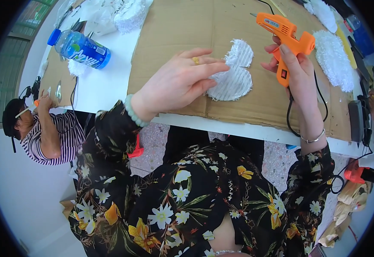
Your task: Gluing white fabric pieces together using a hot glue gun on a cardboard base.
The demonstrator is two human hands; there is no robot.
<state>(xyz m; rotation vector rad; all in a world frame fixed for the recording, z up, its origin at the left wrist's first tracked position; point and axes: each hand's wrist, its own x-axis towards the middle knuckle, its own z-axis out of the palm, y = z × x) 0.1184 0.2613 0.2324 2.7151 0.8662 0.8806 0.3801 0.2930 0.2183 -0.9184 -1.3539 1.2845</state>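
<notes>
An orange hot glue gun [282, 31] is gripped round its handle by my right hand [300, 70], its nozzle pointing up and to the left. A black cord hangs from the bottom of the handle. On the cardboard lies a white, heart-shaped fabric piece [232, 83] with faint stripes and a shaggy edge. My left hand [182, 79] is over the left edge of the heart, fingers stretched and apart, fingertips at or just above the fabric. The thumb and index finger hold nothing that I can see between them.
The cardboard sheet [165, 47] covers the white table. A blue drink bottle [82, 49] lies at the left. Fluffy white pieces [334, 60] are at the right and far edge. Another person [49, 132] works at the left; a dark box [356, 122] with cables sits at the right.
</notes>
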